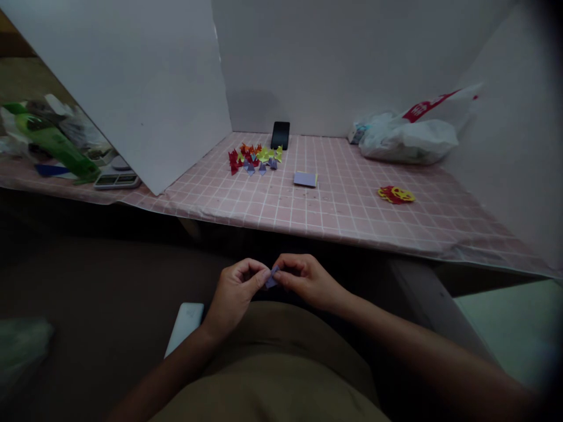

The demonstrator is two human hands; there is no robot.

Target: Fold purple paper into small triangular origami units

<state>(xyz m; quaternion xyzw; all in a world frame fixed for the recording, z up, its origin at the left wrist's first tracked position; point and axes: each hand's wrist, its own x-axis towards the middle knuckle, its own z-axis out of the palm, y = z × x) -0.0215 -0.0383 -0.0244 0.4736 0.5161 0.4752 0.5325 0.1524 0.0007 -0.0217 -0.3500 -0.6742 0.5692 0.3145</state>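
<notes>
A small folded piece of purple paper point(271, 278) is pinched between both hands, above my lap and below the table's front edge. My left hand point(240, 290) grips it from the left with thumb and index finger. From the other side, my right hand point(310, 282) has its thumb and fingertips closed on the same paper. The fingers cover much of the paper, so its exact folded shape is hard to make out. On the table ahead lies a stack of purple square paper point(305, 179), with a yellow edge showing at its right. Left of that stand several small folded paper figures point(250, 158) in red, orange, yellow and purple.
A black phone point(280, 135) leans near the back panel. Yellow and red cut-out shapes point(396, 195) lie at the right, before a white plastic bag point(409, 140). A kitchen scale point(116, 179) and green bottle point(57, 143) are beyond the left panel. A white object point(185, 325) lies by my left forearm.
</notes>
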